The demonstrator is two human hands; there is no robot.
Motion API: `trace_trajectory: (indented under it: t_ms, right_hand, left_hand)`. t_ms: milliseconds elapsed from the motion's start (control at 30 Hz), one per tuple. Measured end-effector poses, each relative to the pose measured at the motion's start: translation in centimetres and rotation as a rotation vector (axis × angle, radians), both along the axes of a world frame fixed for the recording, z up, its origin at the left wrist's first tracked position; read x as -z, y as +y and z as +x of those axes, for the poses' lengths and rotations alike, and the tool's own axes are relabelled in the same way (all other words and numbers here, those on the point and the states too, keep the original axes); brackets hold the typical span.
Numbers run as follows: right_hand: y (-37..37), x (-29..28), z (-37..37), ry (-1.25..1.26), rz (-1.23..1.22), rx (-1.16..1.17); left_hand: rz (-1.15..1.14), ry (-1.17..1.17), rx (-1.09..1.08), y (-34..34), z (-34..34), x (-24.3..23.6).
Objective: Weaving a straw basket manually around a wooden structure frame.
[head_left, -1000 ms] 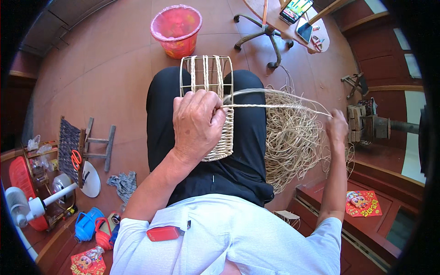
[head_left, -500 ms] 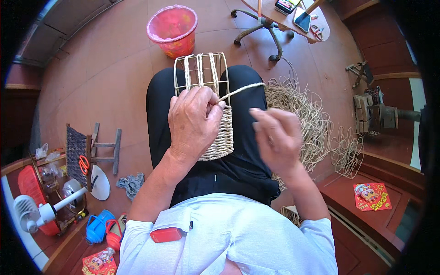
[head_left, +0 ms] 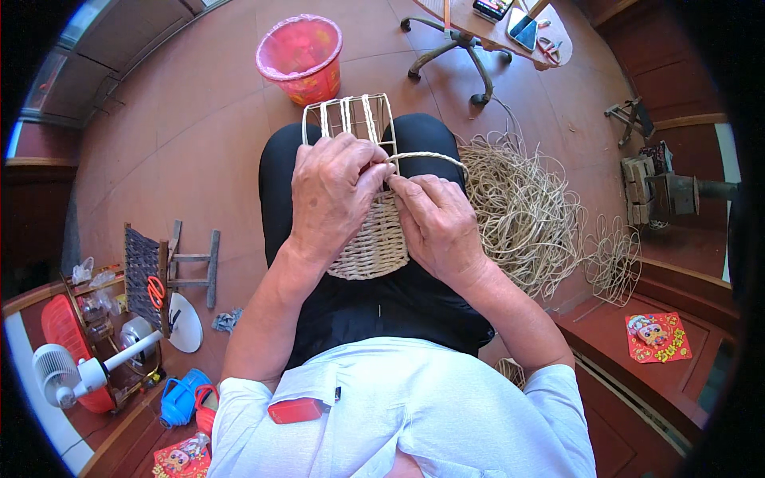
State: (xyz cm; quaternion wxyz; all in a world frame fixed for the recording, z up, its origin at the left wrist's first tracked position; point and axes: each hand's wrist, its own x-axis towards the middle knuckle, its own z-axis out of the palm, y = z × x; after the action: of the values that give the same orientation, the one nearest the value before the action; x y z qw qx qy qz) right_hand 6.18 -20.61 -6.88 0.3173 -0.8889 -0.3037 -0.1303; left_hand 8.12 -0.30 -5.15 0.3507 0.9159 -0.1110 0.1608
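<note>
A half-woven basket (head_left: 368,243) of pale twisted cord rests on my lap, its near part densely woven. At its far part a thin frame shows, with several lengthwise cords over it. My left hand (head_left: 333,191) is closed over the edge where weave meets bare frame, thumb and forefinger pinching the cord there. Beside it my right hand (head_left: 437,219) presses its pinched fingertips to the basket's right edge, almost touching the left thumb. A loose cord (head_left: 430,157) runs from the left fingertips rightward over my knee. What the right fingertips grip is hidden.
A big tangled heap of cord (head_left: 522,215) lies on the floor to the right, with a smaller coil (head_left: 613,261) beyond. Ahead stand a red bucket (head_left: 299,68) and a wheeled base (head_left: 458,49) under a small table. At left are a stool (head_left: 147,271) and a white fan (head_left: 68,374).
My right hand has come in from the right to the basket's edge, beside my left hand. The left hand keeps its hold, and the loose cord has dropped to a flatter line.
</note>
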Motion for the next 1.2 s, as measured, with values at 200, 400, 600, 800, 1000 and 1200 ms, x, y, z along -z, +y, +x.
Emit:
trace_trajectory:
  t_ms: [200,400,600,800,1000,1200]
  right_hand:
    - [0.3,0.4,0.6,0.019,0.02,-0.009]
    - [0.4,0.9,0.7,0.025,0.07,-0.015]
    - [0.5,1.2,0.9,0.017,0.077,-0.024]
    - [0.5,1.6,1.0,-0.024,0.094,-0.025]
    - [0.9,1.1,0.8,-0.009,0.122,0.002]
    - [1.8,-0.6,0.9,-0.096,0.069,-0.023]
  left_hand:
    - [0.116,-0.091,0.0,-0.4,0.5,0.5]
    - [0.175,-0.076,-0.086,-1.4,-0.9,0.7]
    - [0.164,-0.033,-0.076,-1.6,-1.0,0.9]
    - [-0.019,-0.011,-0.091,-0.9,-2.8,1.2]
    - [0.035,-0.12,-0.237,0.4,-4.4,1.4]
    - [0.007,0.047,-0.322,2.9,-5.1,0.0]
